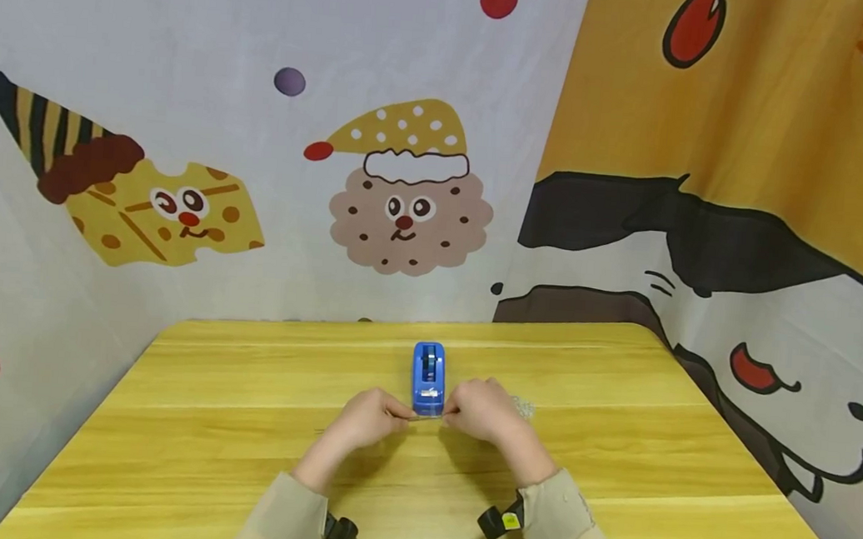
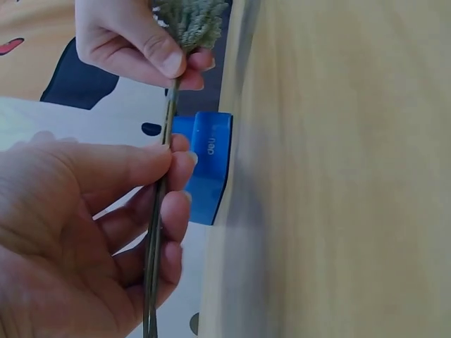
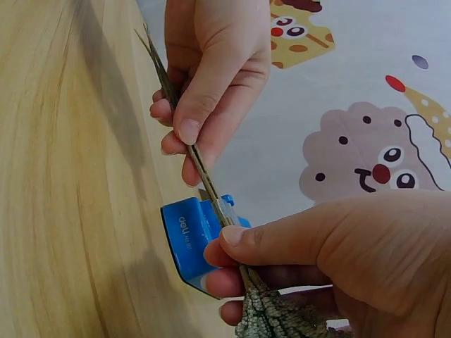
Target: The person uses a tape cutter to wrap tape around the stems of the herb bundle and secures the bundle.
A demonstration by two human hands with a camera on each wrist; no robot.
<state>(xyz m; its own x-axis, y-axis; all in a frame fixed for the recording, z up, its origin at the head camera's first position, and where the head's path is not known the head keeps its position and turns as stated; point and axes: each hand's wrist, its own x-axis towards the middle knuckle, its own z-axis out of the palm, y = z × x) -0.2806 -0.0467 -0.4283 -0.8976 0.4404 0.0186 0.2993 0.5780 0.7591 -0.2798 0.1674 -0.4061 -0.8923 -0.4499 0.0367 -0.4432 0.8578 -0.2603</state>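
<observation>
A thin bundle of dried flowers is held across the front of a blue tape dispenser. My left hand pinches its bare stems between thumb and fingers. Just below the pale grey-green flower heads, my right hand pinches the other end of the bundle. A strip of clear tape lies against the stems beside the right thumb. Behind the bundle, the dispenser stands on the table, with its tape roll showing on top. In the head view the right hand partly hides the flower heads.
The wooden table extends to both sides, with its far edge along a printed cloth backdrop. Black wrist cameras sit at both sleeve cuffs, low over the near part of the table.
</observation>
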